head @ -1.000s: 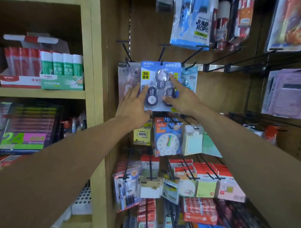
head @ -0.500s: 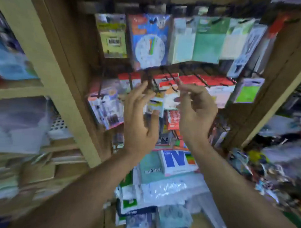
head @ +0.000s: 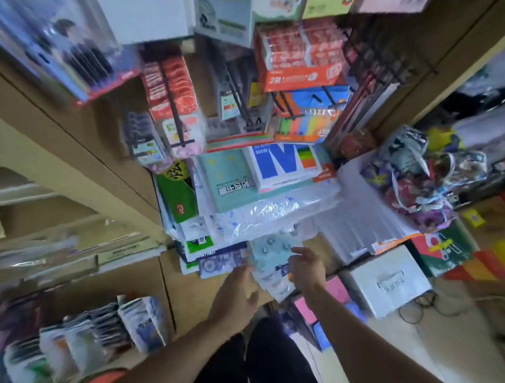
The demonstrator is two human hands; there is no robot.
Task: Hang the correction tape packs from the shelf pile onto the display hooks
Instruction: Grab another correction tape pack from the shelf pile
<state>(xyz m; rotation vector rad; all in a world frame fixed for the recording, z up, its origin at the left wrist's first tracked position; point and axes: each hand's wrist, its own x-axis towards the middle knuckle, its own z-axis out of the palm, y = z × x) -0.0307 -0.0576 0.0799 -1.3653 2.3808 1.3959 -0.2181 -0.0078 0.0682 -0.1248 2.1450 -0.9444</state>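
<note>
Your left hand [head: 236,294] and right hand [head: 307,269], fingers loose and holding nothing, reach the correction tape packs [head: 267,253] piled on the shelf [head: 185,286].

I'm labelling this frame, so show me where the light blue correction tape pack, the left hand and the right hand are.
light blue correction tape pack [head: 270,250], head view, its upper face.
left hand [head: 234,298], head view, back of hand.
right hand [head: 308,269], head view, back of hand.

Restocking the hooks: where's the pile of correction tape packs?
Low centre of the head view: the correction tape packs lie under the clear plastic sleeves, between both hands.
</note>
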